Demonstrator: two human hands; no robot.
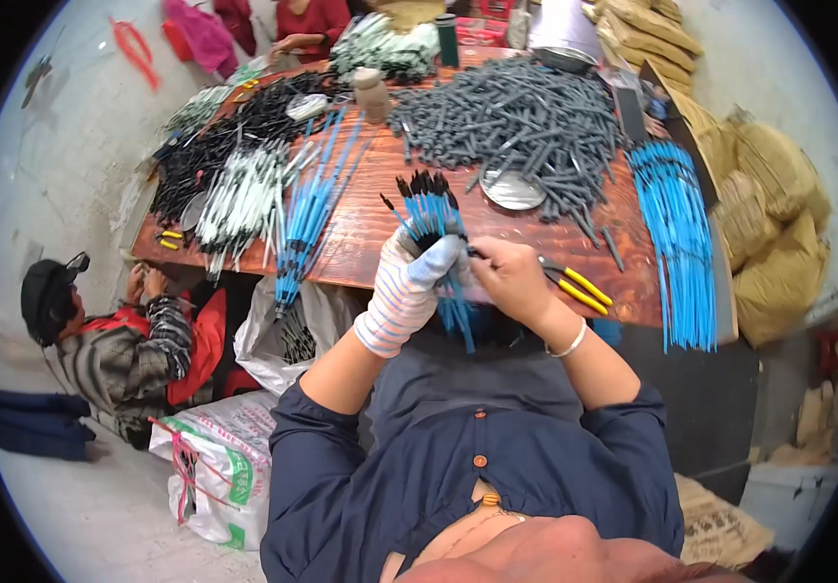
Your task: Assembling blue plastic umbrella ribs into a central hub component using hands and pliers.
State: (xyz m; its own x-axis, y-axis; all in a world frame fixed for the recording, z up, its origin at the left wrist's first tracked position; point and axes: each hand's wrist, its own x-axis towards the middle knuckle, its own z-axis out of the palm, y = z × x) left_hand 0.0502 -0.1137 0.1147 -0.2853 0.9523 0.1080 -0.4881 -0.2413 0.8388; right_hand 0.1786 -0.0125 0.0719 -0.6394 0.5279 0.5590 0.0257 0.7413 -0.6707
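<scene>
My left hand (pixel 407 287), in a striped glove, is wrapped round a bundle of thin blue sticks with black ends (pixel 430 206). The black ends point up and away from me, and the blue lengths hang below the fist. Bare, with a bangle at the wrist, my right hand (pixel 511 277) is closed beside the bundle, its fingertips close to the gloved thumb. Whatever those fingers pinch is too small to make out. Just right of it on the table lie pliers with yellow handles (pixel 579 287).
The wooden table (pixel 356 238) bears a heap of grey tubes (pixel 526 112), blue sticks (pixel 671 233), white sticks (pixel 244 204), black pieces (pixel 254 117) and a round metal lid (pixel 513 189). A person (pixel 127 340) sits at left, another (pixel 312 24) at the far side. Sacks (pixel 769 185) line the right wall.
</scene>
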